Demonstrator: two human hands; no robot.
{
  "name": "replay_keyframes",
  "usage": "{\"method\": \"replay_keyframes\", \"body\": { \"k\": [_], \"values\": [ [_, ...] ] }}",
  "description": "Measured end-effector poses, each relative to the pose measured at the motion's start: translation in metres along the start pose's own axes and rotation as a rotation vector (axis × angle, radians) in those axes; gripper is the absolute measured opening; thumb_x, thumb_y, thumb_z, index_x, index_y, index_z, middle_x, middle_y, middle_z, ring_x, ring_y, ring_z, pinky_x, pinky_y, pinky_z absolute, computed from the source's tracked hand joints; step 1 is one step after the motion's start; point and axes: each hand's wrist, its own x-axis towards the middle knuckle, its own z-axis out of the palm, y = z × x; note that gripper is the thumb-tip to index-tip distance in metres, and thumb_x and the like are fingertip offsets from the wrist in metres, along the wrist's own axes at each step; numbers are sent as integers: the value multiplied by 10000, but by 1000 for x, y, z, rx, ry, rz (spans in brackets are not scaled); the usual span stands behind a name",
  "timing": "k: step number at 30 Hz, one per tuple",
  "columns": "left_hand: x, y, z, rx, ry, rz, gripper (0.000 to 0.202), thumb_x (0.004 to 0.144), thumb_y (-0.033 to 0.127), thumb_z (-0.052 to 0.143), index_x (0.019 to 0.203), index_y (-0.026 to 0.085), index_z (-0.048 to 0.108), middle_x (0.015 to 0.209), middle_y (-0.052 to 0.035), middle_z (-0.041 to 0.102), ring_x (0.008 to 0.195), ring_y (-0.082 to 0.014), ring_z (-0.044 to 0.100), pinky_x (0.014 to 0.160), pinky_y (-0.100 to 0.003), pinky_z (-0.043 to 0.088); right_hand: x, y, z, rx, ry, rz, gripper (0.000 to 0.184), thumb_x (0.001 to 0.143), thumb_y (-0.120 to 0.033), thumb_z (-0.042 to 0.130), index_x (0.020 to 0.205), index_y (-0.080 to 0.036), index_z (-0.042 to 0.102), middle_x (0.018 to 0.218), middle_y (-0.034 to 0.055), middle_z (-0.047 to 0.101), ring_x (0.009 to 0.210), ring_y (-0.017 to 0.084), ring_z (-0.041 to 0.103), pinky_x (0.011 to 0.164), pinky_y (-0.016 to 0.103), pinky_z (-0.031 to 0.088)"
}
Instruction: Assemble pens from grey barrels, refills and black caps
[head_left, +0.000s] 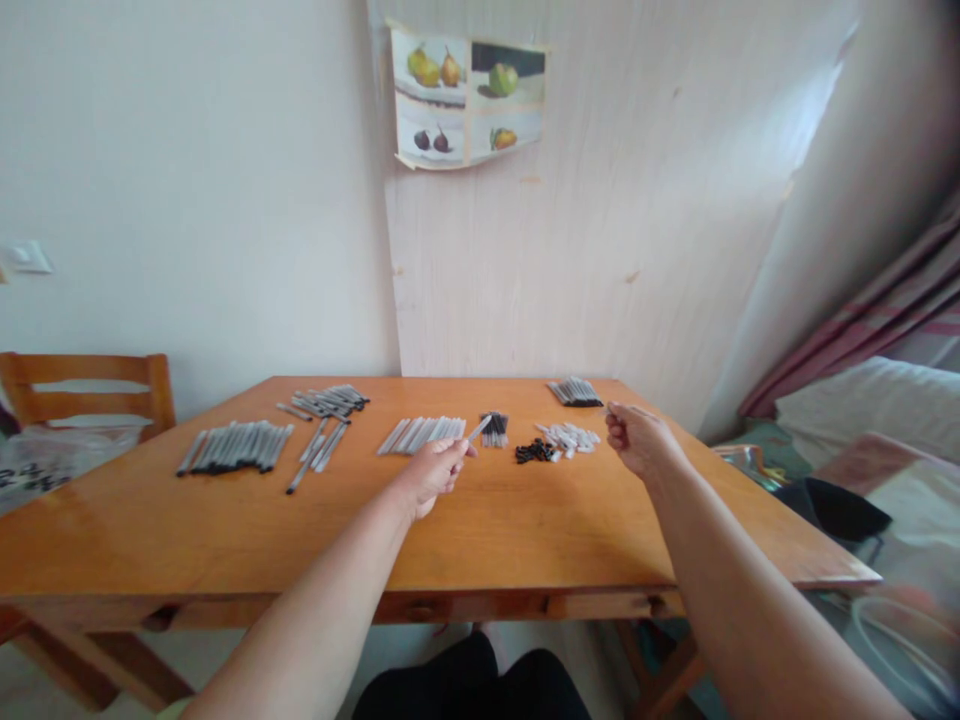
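My left hand (435, 472) is closed on a pale pen barrel (478, 429) that sticks up and to the right from its fingers, above the wooden table (525, 530). My right hand (636, 438) is closed in a pinch on something thin that I cannot make out. Between the hands lie a row of pale barrels (421, 434), a small bunch of black-tipped parts (495, 428), a heap of small black pieces (534, 453) and a heap of small white pieces (570, 437).
At the left lie a row of grey pens (236, 447), a loose pile of pens (328, 402) and a few stray ones (319, 455). Another bundle (574, 392) sits at the far right. A wooden chair (82, 385) stands left, bedding (870, 400) right.
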Motion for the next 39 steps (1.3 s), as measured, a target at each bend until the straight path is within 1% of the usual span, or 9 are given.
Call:
{"method": "replay_keyframes", "body": {
  "k": [3,6,8,11,14,20,27,33,39],
  "values": [
    [20,11,1,-148,65,91,266,821,395,555,892,140,583,578,52,409,383,-28,261,392,-184,157,15,-2,2,-229,75,-111,232,633,-326,692,699,-172,531,581,-25,511,431,46,370,357,163,268],
    [38,20,10,-287,104,148,258,815,373,569,914,135,587,575,45,436,384,-31,300,391,-184,182,23,6,11,-473,141,-145,151,639,-290,623,693,-161,566,544,-24,505,433,64,389,391,191,298],
    [46,21,15,-322,142,162,268,804,374,585,926,135,594,576,38,460,397,-36,338,396,-181,204,26,13,14,-548,162,-147,112,617,-252,602,665,-152,584,500,-24,496,428,78,393,407,208,301],
    [53,11,16,-305,204,180,268,796,364,586,938,138,604,600,20,513,429,-46,398,405,-177,236,29,28,11,-672,179,-167,127,604,-263,605,639,-141,613,483,-1,523,453,110,437,437,233,306],
    [57,-4,11,-257,231,189,255,773,352,600,914,140,611,635,2,559,461,-53,438,415,-173,262,31,44,4,-988,197,-230,235,670,-354,574,717,-143,666,600,43,615,568,152,530,502,247,335],
    [63,-15,2,-182,254,195,255,735,352,628,879,143,614,638,-7,588,480,-57,458,420,-168,267,35,58,1,-1355,73,-221,259,755,-391,543,832,-190,687,801,74,684,732,177,593,587,246,361],
    [63,-13,3,-195,258,188,264,705,362,656,849,146,609,628,-7,593,470,-56,463,425,-170,271,31,56,4,-1464,69,-191,315,796,-436,522,980,-239,684,914,87,690,818,206,606,621,262,379],
    [63,-12,2,-201,260,187,253,723,342,646,874,142,609,643,-11,597,478,-57,465,421,-167,273,26,59,10,-1466,-73,-220,340,779,-481,543,1011,-272,678,884,73,690,794,212,609,602,268,371],
    [64,-14,1,-194,276,177,266,721,354,645,877,142,606,667,-23,618,483,-60,482,427,-167,281,29,60,7,-1471,-28,-190,331,790,-470,541,1007,-267,687,871,91,690,765,214,614,602,272,385]
  ]
}}
